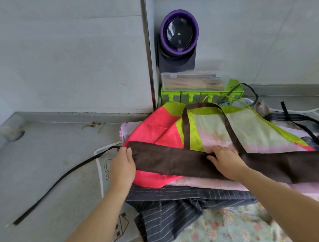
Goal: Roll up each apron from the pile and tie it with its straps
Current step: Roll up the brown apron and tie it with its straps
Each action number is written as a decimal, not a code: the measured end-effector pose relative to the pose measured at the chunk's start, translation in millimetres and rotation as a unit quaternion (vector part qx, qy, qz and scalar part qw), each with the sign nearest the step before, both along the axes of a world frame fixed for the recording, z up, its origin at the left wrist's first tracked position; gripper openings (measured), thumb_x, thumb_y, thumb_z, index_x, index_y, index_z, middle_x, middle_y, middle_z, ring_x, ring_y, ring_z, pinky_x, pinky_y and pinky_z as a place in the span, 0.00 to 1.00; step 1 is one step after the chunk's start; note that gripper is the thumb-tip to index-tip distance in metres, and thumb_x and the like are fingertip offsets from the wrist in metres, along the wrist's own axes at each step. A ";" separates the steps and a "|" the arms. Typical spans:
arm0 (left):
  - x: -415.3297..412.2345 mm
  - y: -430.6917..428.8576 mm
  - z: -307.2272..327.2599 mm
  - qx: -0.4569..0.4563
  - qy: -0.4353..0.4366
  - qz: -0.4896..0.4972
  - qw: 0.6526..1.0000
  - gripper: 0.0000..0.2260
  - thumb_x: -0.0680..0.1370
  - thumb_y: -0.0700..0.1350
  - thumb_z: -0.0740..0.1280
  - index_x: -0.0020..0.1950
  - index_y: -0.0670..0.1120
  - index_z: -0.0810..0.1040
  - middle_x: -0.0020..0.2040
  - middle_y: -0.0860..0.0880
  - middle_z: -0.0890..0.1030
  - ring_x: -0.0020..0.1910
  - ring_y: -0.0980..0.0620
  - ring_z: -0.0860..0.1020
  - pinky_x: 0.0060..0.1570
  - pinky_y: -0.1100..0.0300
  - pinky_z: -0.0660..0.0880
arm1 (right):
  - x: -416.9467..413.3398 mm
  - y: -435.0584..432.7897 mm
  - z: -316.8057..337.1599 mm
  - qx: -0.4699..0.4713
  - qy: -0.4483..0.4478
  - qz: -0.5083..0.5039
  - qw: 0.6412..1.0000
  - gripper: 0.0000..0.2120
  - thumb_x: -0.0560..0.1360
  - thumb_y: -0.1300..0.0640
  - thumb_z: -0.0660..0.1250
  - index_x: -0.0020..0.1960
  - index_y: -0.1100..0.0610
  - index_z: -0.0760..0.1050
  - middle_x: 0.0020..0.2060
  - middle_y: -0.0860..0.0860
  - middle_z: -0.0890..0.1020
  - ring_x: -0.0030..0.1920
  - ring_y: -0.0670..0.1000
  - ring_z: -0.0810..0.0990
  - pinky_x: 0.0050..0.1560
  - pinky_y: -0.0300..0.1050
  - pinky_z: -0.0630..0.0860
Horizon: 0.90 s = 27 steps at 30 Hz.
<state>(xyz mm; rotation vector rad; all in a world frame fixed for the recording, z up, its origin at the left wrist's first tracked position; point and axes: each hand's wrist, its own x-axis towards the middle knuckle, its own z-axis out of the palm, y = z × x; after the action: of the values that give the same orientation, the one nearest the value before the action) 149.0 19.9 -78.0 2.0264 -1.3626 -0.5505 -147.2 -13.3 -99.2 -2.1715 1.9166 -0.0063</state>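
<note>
- Leftmost, a brown strap (pixel 53 182) is lying across the grey counter (pixel 46 153). It is running from the near left corner up to the left hand's fingertips.
- The left hand (pixel 122 168) is gripping the left end of the brown apron (pixel 166 162), with the fingers curling round the end and the thumb lying on top.
- The brown apron is stretching as a long folded band from the left fingers, under the right hand, and on out past the right fingers.
- Under both hands, a pink and lime apron (pixel 151 128) is lying on top of the pile.
- Just beyond the right fingers, the brown neck loop (pixel 186 130) is arching over that apron.
- Well beyond the fingers, a purple device (pixel 178 37) is sitting at the wall above a clear box (pixel 190 81) and a green organiser (pixel 236 92).
- The right hand (pixel 226 161) is holding the band's top edge, with the fingers bending over it and the thumb pressing its near face.
- Nearer than both wrists, a dark striped apron (pixel 177 204) is lying rumpled on a floral cloth (pixel 232 227).
</note>
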 end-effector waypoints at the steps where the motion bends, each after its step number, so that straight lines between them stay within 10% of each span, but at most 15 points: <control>1: -3.1 1.0 -2.0 -0.022 -0.003 0.008 1.000 0.13 0.84 0.47 0.52 0.46 0.42 0.70 0.34 0.50 0.72 0.40 0.44 0.75 0.37 0.55 0.64 | -0.2 0.4 0.0 -0.001 0.003 -0.003 1.000 0.13 0.81 0.49 0.56 0.59 0.55 0.72 0.57 0.52 0.77 0.58 0.55 0.74 0.54 0.47 0.67; 6: 9.3 12.5 -17.1 -0.066 0.022 -0.026 0.997 0.21 0.75 0.55 0.67 0.64 0.48 0.70 0.56 0.53 0.75 0.56 0.53 0.74 0.56 0.54 0.73 | -0.4 2.0 -3.3 -0.013 -0.012 -0.021 1.000 0.12 0.80 0.50 0.58 0.58 0.56 0.73 0.56 0.53 0.78 0.58 0.56 0.74 0.54 0.48 0.67; 27: 0.6 5.1 8.4 -0.169 0.186 0.023 0.968 0.05 0.81 0.41 0.60 0.51 0.49 0.74 0.45 0.58 0.77 0.45 0.67 0.75 0.46 0.77 0.67 | -1.1 4.0 -7.9 -0.025 -0.041 -0.038 0.998 0.10 0.81 0.53 0.58 0.55 0.59 0.73 0.54 0.54 0.78 0.57 0.57 0.74 0.52 0.48 0.65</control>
<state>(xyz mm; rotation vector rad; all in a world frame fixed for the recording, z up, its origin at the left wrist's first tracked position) 149.6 25.0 -69.5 1.5811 -1.0957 -0.5957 -148.3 -9.3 -107.1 -2.0928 1.9726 -0.1564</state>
